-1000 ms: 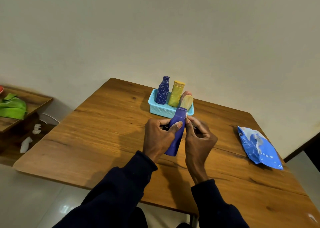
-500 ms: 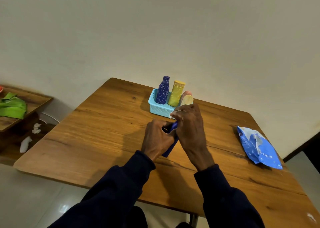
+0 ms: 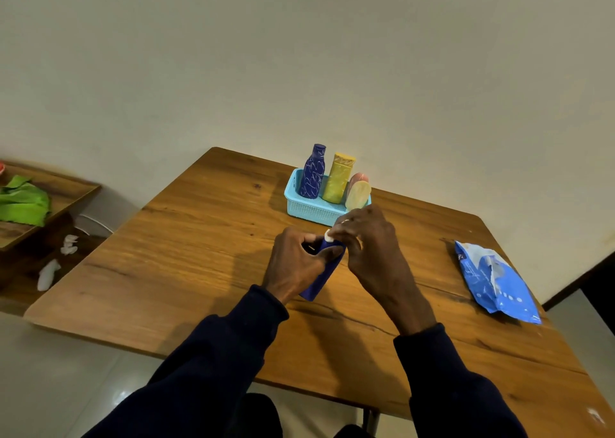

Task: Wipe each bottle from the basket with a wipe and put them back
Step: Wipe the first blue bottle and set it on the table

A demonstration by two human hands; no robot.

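Note:
My left hand (image 3: pixel 298 264) grips a plain dark blue bottle (image 3: pixel 321 277), tilted over the table with its base toward me. My right hand (image 3: pixel 369 244) covers the bottle's top end, pinching a small white wipe (image 3: pixel 328 236) against it. Behind them a light blue basket (image 3: pixel 307 209) holds a patterned blue bottle (image 3: pixel 312 173), a yellow bottle (image 3: pixel 339 179), a cream bottle (image 3: pixel 357 195) and a pink one (image 3: pixel 359 177) partly hidden behind it.
A blue wipes pack (image 3: pixel 496 282) lies at the right of the wooden table (image 3: pixel 186 261). A low side shelf (image 3: pixel 66 194) at left holds a green cloth (image 3: pixel 23 201); crumpled white wipes (image 3: pixel 50 271) lie below it.
My right hand rose from beside the bottle's body onto its top end, hiding the cap. The bottle dropped lower and tilted in my left hand.

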